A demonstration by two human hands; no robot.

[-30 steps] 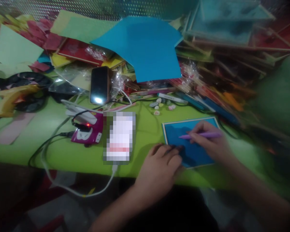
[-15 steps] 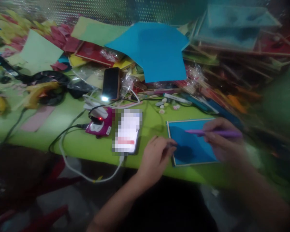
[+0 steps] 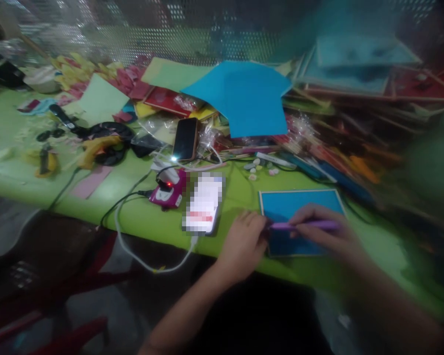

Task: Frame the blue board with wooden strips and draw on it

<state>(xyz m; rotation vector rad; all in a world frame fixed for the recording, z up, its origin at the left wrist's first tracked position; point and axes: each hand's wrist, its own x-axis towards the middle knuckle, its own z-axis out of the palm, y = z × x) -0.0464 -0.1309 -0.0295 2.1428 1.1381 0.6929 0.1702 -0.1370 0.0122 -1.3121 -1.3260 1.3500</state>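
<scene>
In my right hand (image 3: 323, 229) is a slim purple pen (image 3: 281, 226), gripped between thumb and fingers and lying nearly level. Its left end meets the fingertips of my left hand (image 3: 246, 241). Those left fingers are curled together at the panel's left edge; what they pinch, if anything, is too dark and small to make out. Beneath both hands lies a blue rectangular panel (image 3: 299, 198) with a thin pale border, flat on the green table (image 3: 240, 190). My right hand and forearm cover its lower right part.
Left of my hands, a lit phone (image 3: 203, 204) is plugged into a white cable beside a magenta power strip (image 3: 168, 190). Another phone (image 3: 185, 139) shines a light behind it. Blue sheets (image 3: 257, 98), sticks and scraps crowd the back. A yellow-and-black tool (image 3: 99, 148) lies left.
My right hand has brought the pen left and down, so its end now meets my left fingertips. The camera view has shifted, moving the table's contents slightly right and down.
</scene>
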